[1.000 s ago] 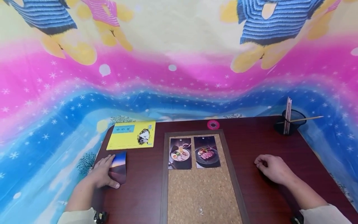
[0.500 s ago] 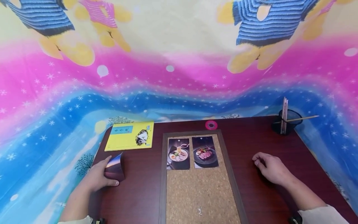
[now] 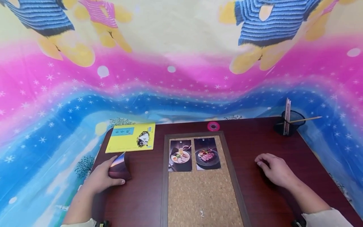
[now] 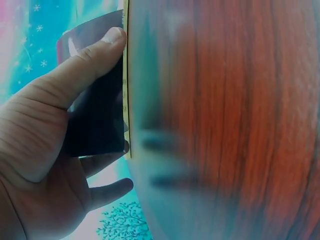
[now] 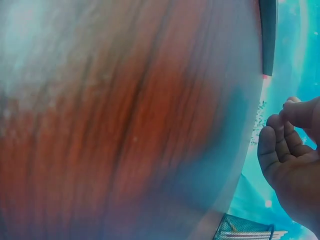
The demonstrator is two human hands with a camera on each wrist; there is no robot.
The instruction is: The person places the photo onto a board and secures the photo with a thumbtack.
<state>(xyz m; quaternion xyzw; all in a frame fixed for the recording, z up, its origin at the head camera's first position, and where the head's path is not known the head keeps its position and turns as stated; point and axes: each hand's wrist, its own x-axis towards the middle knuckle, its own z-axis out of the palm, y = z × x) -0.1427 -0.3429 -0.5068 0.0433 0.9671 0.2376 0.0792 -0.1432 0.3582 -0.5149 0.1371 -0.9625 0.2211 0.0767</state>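
Observation:
My left hand [image 3: 100,177] grips a glossy photo print [image 3: 119,169] at the table's left side. The print bows outward between thumb and fingers, its visible face running from blue and orange to dark purple. In the left wrist view, the thumb presses on the dark sheet [image 4: 97,125], with fingertips at its far edge. My right hand [image 3: 274,170] rests on the right of the table, fingers loosely curled around nothing. Between the hands lies a framed cork board [image 3: 202,189]. Pinned at its top are a ramen photo [image 3: 180,157] and a sliced-meat photo [image 3: 207,154].
A yellow booklet [image 3: 130,138] lies at the back left of the dark wooden table [image 3: 144,189]. Behind the board sits a pink ring-shaped roll [image 3: 213,126]. A black mesh pencil cup [image 3: 292,126] stands at the back right, with a patterned cloth [image 3: 175,85] hanging behind.
The photo print lay flat under my left hand; now it is gripped and bowed between thumb and fingers. My right hand has stayed in place. The head view has shifted slightly.

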